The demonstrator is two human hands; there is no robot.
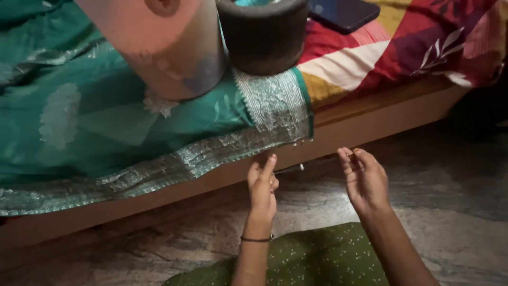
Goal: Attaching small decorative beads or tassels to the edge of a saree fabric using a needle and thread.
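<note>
There is just the one view here, from a camera worn on the person's head, tipped steeply down and slightly forward from above the lap. It sits close in: the left hand (262,182) and right hand (364,180) fill the lower middle, the wooden bed edge (370,119) runs slantwise across the frame, and the teal cloth (121,122) spreads over the upper left. With no second camera, nothing is shared between views; the stone floor (455,212) takes up the lower right.
</note>
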